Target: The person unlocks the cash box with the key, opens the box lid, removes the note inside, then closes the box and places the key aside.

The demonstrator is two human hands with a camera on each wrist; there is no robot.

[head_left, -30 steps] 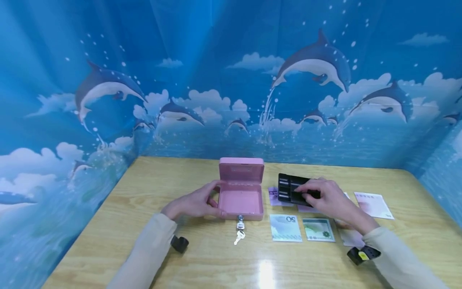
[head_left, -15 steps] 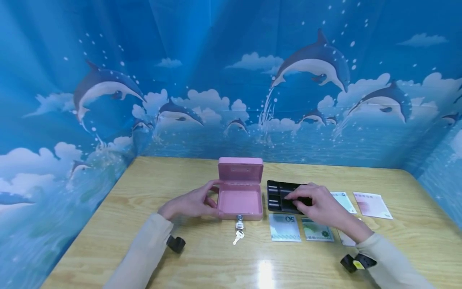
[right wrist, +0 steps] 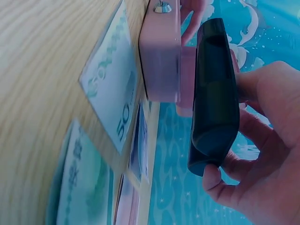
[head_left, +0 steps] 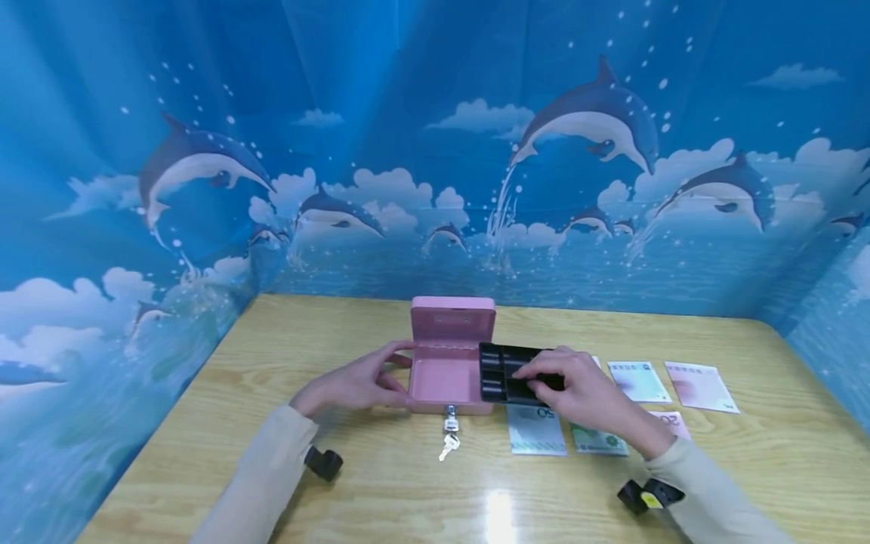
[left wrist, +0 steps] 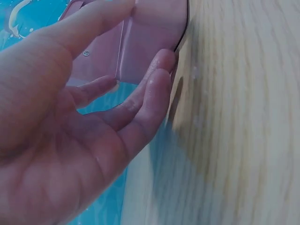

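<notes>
A pink cash box [head_left: 445, 381] stands on the table with its lid [head_left: 453, 319] raised at the back. My left hand [head_left: 356, 381] holds its left side, thumb near the front corner and fingers toward the back; the left wrist view shows fingertips against the pink wall [left wrist: 154, 28]. My right hand [head_left: 578, 385] grips a black coin tray [head_left: 492, 370] with several compartments, fingers and thumb pinching it from above. The tray's left end overlaps the box's right rim, and in the right wrist view the tray [right wrist: 215, 93] hangs tilted beside the box. My right hand hides the tray's right part.
A lock cylinder with a key [head_left: 449, 446] hangs at the box's front. Banknotes lie to the right: a 50 note [head_left: 537, 438], a green note [head_left: 598, 443] partly under my right hand, and several others, including a pinkish note [head_left: 703, 387]. A dolphin-print curtain [head_left: 435, 151] backs the table.
My right hand has carried the black coin tray left, from over the banknotes to the cash box's right rim. My left hand stays at the box, which has not visibly moved.
</notes>
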